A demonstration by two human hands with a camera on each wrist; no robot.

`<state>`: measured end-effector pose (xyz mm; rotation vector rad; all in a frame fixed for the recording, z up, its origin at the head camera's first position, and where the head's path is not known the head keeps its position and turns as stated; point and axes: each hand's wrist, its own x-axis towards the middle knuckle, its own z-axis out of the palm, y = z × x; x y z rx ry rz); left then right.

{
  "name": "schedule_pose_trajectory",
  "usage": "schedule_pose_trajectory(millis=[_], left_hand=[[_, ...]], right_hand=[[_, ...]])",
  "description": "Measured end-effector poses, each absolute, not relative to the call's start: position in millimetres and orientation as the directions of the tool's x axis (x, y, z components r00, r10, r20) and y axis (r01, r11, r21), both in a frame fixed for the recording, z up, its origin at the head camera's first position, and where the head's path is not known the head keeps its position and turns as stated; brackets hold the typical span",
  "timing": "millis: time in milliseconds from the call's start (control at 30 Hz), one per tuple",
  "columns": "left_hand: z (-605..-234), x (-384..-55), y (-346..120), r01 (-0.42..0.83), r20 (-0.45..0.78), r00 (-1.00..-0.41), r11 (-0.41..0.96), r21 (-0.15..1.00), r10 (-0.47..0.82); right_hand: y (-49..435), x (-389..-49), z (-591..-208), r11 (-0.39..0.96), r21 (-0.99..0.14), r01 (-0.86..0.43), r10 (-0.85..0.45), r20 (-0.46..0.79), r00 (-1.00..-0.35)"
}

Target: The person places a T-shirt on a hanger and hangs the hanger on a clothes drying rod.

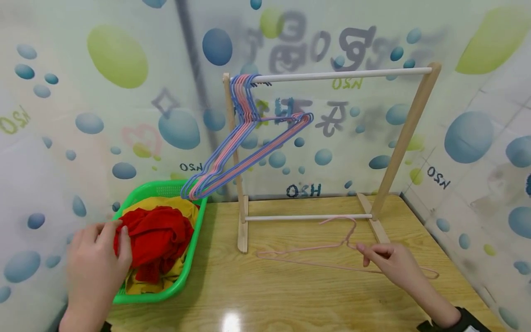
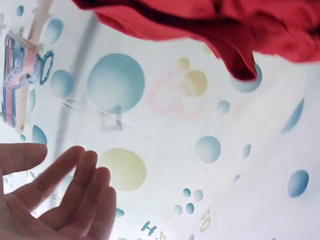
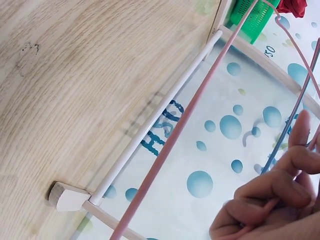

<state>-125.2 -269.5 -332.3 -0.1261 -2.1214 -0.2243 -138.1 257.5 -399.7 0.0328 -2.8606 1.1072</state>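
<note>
A pink clothes hanger (image 1: 307,263) is in my right hand (image 1: 392,265), which grips it near the base of its hook, low over the table at the right. In the right wrist view, curled fingers (image 3: 270,187) wrap its wire. At the left, a heap of red cloth (image 1: 159,235) lies on yellow cloth (image 1: 186,210) inside a green basket (image 1: 192,258). My left hand (image 1: 97,263) is over the basket's near left side, fingertips right at the red cloth's edge. Loosely bent fingers with nothing between them show in the left wrist view, below the red cloth (image 2: 240,35).
A wooden rack with a white top rail (image 1: 344,74) stands at the back of the table (image 1: 282,295). Several blue and pink hangers (image 1: 224,157) hang bunched at the rail's left end, their lower corners over the basket's edge. Patterned sheeting (image 1: 352,152) encloses the table.
</note>
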Motion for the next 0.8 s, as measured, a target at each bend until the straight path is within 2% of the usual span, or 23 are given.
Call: schedule_pose_trajectory(millis=[200, 400, 467, 700, 800], left_hand=[[-320.7, -146.9, -301.7, 0.309, 0.758, -0.622, 0.951, 0.007, 0.196], [-328.4, -167.1, -325.5, 0.328, 0.519, -0.811, 0.944, 0.022, 0.27], [-332.6, -172.4, -332.8, 0.325, 0.433, -0.855, 0.945, 0.016, 0.287], [-343.4, -188.7, -355.8, 0.318, 0.222, -0.928, 0.946, 0.062, 0.298], [-349.2, -195.8, -365.5, 0.317, 0.181, -0.937, 0.944, 0.088, 0.298]], right_hand=[[257.5, -135.9, -397.8, 0.748, -0.664, -0.008, 0.029, 0.044, -0.999], [257.2, -132.9, -397.4, 0.754, -0.656, 0.017, 0.047, 0.028, -0.998], [257.5, -131.7, -397.9, 0.753, -0.658, 0.025, 0.051, 0.021, -0.998], [258.9, -129.6, -398.2, 0.742, -0.669, 0.054, 0.065, -0.009, -0.998], [258.6, -129.1, -397.5, 0.743, -0.667, 0.055, 0.066, -0.009, -0.998]])
